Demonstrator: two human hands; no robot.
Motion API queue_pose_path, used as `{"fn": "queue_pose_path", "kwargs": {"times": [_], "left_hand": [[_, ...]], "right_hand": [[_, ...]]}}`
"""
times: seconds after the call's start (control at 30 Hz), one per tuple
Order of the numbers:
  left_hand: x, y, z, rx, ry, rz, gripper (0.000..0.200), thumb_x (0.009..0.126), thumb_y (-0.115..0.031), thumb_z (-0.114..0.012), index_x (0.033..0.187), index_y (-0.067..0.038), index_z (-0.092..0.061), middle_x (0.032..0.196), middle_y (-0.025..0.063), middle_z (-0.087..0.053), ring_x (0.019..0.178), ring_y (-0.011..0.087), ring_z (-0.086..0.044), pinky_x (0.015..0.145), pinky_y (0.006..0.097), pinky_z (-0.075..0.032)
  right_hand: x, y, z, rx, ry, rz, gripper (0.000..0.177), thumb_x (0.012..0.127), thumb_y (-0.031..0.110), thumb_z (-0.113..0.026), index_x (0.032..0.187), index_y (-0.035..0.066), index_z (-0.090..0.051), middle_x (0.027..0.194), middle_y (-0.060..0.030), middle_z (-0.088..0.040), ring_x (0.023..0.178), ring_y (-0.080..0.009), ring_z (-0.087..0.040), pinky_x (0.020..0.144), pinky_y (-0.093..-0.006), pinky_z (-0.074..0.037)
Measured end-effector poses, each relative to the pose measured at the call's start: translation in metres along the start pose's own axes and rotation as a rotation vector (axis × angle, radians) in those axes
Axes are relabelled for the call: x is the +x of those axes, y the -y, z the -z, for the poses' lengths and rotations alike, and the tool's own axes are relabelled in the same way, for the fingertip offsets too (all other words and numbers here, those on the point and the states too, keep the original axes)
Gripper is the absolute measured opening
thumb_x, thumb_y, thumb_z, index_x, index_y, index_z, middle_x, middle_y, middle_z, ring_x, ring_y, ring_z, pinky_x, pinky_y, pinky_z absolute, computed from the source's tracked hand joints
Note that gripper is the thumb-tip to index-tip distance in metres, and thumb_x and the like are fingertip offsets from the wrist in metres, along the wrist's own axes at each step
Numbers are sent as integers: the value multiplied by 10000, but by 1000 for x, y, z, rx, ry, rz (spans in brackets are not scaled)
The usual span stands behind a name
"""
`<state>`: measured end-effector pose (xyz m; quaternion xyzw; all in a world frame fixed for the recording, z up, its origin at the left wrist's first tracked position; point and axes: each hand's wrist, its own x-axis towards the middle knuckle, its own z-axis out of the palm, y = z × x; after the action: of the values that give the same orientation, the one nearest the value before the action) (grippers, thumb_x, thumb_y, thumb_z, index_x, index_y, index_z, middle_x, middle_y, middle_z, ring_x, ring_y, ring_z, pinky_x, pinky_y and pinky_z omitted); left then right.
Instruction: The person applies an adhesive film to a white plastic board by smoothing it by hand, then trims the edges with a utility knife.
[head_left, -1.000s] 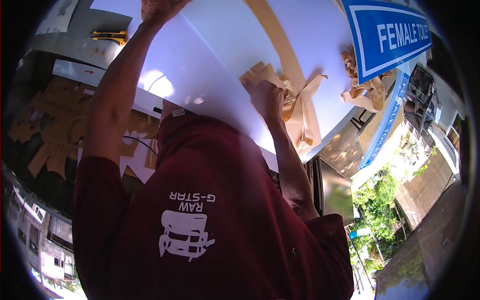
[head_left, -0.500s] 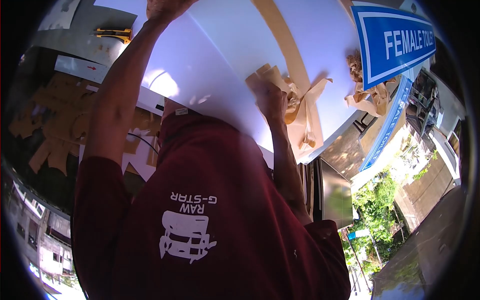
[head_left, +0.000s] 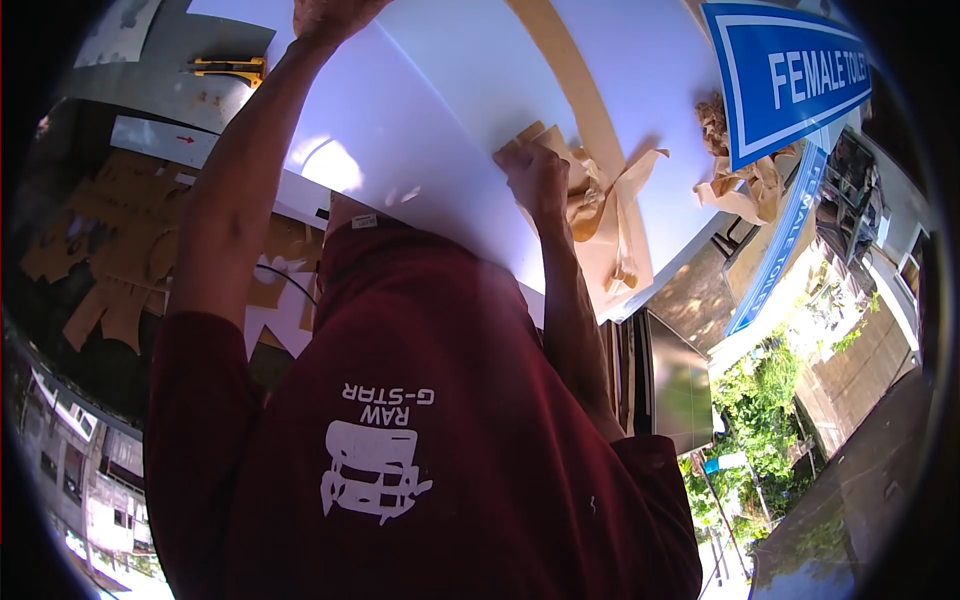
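Observation:
A large white sheet (head_left: 440, 110) lies on the work table in front of me, its near layer lifted along a diagonal edge. My left hand (head_left: 330, 14) reaches to the sheet's far corner at the top of the view; its fingers are cut off by the frame. My right hand (head_left: 538, 180) is closed on a bunch of brown backing paper (head_left: 600, 200) at the diagonal edge. A long brown strip (head_left: 570, 85) runs from that bunch across the white surface. My dark red shirt fills the lower part of the view.
A blue "FEMALE TOILET" sign (head_left: 790, 75) lies at the right, with crumpled brown paper (head_left: 740, 185) beside it and a second blue sign (head_left: 775, 250) below. A yellow utility knife (head_left: 225, 68) rests at the upper left. Brown paper scraps (head_left: 110, 250) cover the floor at left.
My right hand has slid a little farther up the sheet with the brown paper in it. My left hand has stayed at the far corner.

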<state>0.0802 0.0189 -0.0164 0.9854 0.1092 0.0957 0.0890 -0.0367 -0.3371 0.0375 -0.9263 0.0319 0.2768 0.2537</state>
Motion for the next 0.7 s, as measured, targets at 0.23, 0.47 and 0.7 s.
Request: {"fn": "queue_pose_path", "kwargs": {"times": [0.23,0.47,0.7], "left_hand": [[-1,1,-5,-18,-40,-18,1045,843,-698,-657,1605,-95,-273,1675,190,-205,1524,510,-109,1202,684,-126],[-1,2,-4,-30,-57,-46,1054,848,-688,-658,1604,-67,-265,1675,198,-204,1517,525,-120,1190,701,-140],[2,7,-12,-53,-107,-101,1045,846,-741,-602,1597,-86,-286,1665,198,-227,1501,544,-142,1176,711,-145]], "right_hand": [[-16,-14,-28,98,-264,-23,245,907,218,-707,940,-8,-619,767,-189,-711,719,-384,-698,678,-497,-529],[-42,2,-29,44,-446,131,202,933,192,-683,1063,47,-630,863,-150,-650,788,-357,-676,666,-488,-538],[-33,16,-56,-262,-636,275,98,854,49,-666,943,82,-645,835,-107,-600,748,-304,-645,627,-456,-535]]}}
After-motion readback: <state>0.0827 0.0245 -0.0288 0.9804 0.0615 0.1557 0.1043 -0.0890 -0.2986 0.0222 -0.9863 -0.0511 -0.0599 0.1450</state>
